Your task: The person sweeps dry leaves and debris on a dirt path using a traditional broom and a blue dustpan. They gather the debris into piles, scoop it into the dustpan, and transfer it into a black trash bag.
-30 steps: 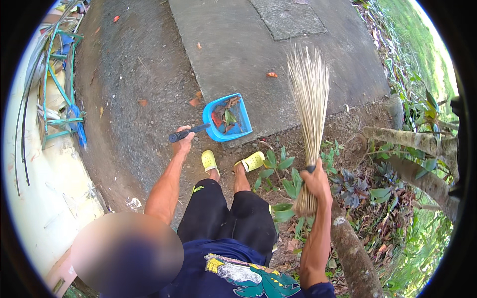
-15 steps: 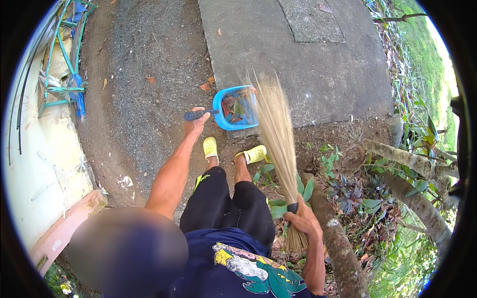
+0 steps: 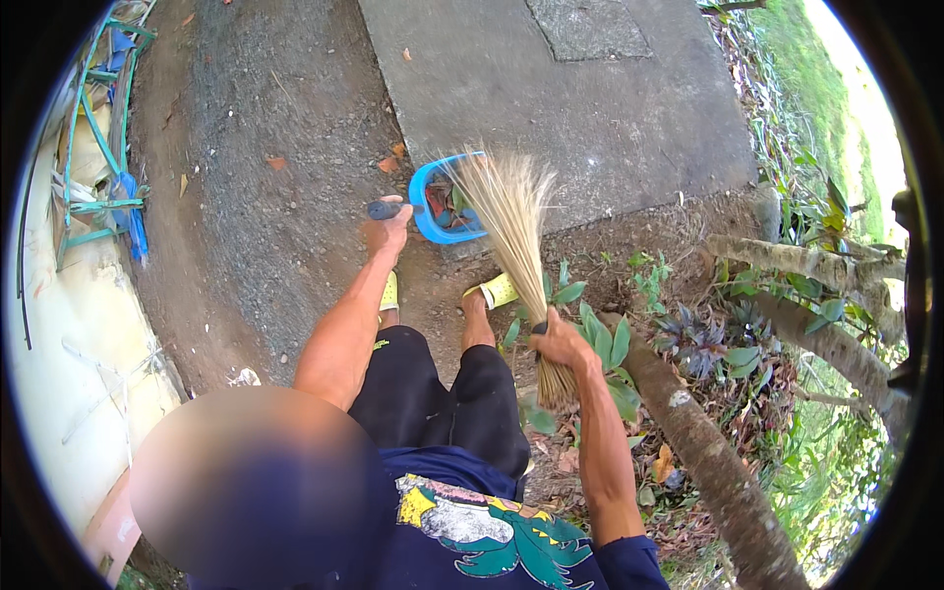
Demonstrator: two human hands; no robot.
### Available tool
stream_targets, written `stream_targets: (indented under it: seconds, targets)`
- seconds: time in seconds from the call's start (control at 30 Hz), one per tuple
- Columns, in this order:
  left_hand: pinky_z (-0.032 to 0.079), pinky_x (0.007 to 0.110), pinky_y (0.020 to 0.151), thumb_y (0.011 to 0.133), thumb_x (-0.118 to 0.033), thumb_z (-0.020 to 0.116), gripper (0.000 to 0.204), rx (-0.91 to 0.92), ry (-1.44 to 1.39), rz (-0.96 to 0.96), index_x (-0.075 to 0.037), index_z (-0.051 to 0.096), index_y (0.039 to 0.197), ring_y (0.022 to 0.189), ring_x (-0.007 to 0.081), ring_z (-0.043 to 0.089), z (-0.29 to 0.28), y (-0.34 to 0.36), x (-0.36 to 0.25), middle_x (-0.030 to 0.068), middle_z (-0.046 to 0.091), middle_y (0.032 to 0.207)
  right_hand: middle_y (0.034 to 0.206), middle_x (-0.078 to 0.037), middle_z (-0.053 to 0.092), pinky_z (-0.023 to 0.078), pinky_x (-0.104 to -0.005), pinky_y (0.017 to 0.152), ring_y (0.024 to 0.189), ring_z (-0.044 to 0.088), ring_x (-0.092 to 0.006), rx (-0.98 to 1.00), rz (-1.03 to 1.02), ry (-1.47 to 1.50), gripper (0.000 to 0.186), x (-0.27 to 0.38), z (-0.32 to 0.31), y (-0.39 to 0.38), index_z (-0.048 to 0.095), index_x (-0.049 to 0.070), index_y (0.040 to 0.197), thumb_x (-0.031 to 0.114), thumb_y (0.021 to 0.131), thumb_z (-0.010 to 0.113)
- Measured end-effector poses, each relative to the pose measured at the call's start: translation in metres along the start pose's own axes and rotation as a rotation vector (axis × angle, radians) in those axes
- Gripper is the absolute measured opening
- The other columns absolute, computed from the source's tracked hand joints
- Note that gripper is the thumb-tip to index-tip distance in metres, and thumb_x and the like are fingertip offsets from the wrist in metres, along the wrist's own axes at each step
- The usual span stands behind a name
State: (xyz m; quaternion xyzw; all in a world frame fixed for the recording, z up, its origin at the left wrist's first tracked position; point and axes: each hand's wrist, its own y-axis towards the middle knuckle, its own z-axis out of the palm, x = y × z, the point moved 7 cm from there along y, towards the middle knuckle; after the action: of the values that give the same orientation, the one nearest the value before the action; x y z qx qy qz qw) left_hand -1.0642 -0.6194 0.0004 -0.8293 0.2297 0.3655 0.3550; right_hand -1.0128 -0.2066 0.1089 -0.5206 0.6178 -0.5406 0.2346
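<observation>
The right hand has its fingers wrapped round the broom near its binding, likely so the bristles fan out far-left. The left hand grips the handle — probably steadying the blue dustpan, leaves inside, at the concrete slab's near-left corner. A second ago the broom stands apart, rightward — now bristles overlap the dustpan.

On my feed, I have my left arm extended upward, left hand curled left of centre; my right arm rises from lower right, right hand clenched right of centre.
</observation>
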Motion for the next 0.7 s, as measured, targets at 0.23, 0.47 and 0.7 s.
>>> stream_targets:
  seconds: [0.23, 0.47, 0.7]
  targets:
    - [0.053, 0.036, 0.072, 0.082, -0.018, 0.082, 0.027, 0.046, -0.102, 0.015, -0.015, 0.075, 0.108, 0.08, 0.0151, 0.065, -0.056, 0.003, 0.022, 0.0012, 0.07, 0.09, 0.106, -0.018, 0.068, 0.053, -0.0407, 0.088, 0.096, 0.068, -0.0291, -0.102, 0.035, 0.351, 0.075, 0.009, 0.079, -0.182, 0.044, 0.0, 0.144, 0.028, 0.08, 0.071]
    - [0.051, 0.027, 0.074, 0.087, -0.01, 0.078, 0.028, 0.2, -0.27, 0.155, -0.01, 0.07, 0.113, 0.085, 0.0098, 0.059, -0.205, 0.025, 0.092, -0.0017, 0.062, 0.096, 0.091, -0.009, 0.062, 0.05, -0.0365, 0.075, 0.082, 0.06, -0.0196, -0.287, 0.164, 0.718, 0.044, -0.036, 0.177, -0.124, 0.057, 0.001, 0.12, 0.024, 0.084, 0.067]
    - [0.049, 0.024, 0.068, 0.088, -0.01, 0.08, 0.03, 0.086, -0.373, -0.052, -0.008, 0.067, 0.115, 0.08, 0.008, 0.056, -0.366, -0.01, 0.126, -0.0009, 0.058, 0.093, 0.087, -0.01, 0.063, 0.052, -0.0371, 0.071, 0.075, 0.062, -0.021, -0.053, 0.067, 0.581, 0.036, 0.031, 0.256, -0.154, 0.057, 0.002, 0.111, 0.023, 0.085, 0.069]
